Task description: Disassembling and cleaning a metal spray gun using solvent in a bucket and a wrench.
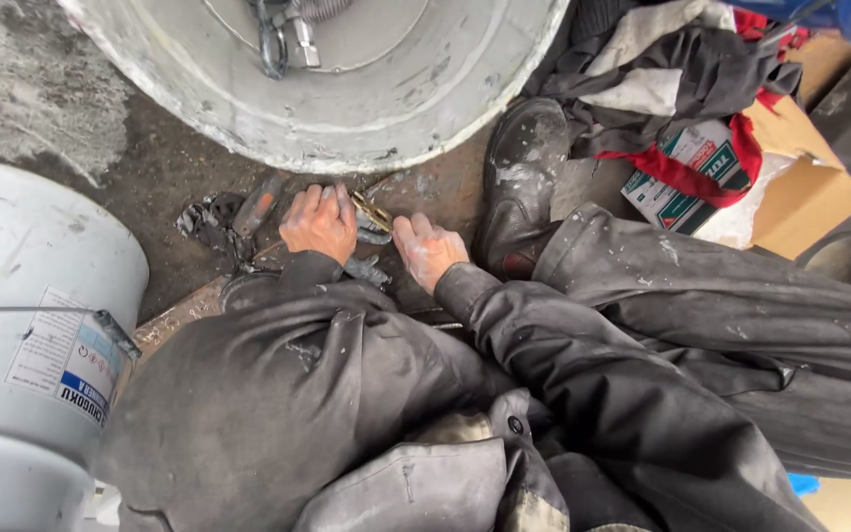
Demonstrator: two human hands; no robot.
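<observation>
My left hand [318, 223] rests knuckles up on the dirty floor, its fingers curled over a small brass-coloured metal piece [374, 213]. My right hand [427, 249] lies just to the right, fingers together and pressed flat near the same piece. Both hands are dusty and come out of dark grey work sleeves. Small dark metal parts [370, 268] lie between the hands. What the left fingers grip is partly hidden.
A large grey round drum [386, 108] stands just beyond the hands. A white bucket [22, 325] is at the left. My black boot [521, 182] is planted right of the hands. Rags [211, 223], clothes and a cardboard box [805, 192] lie around.
</observation>
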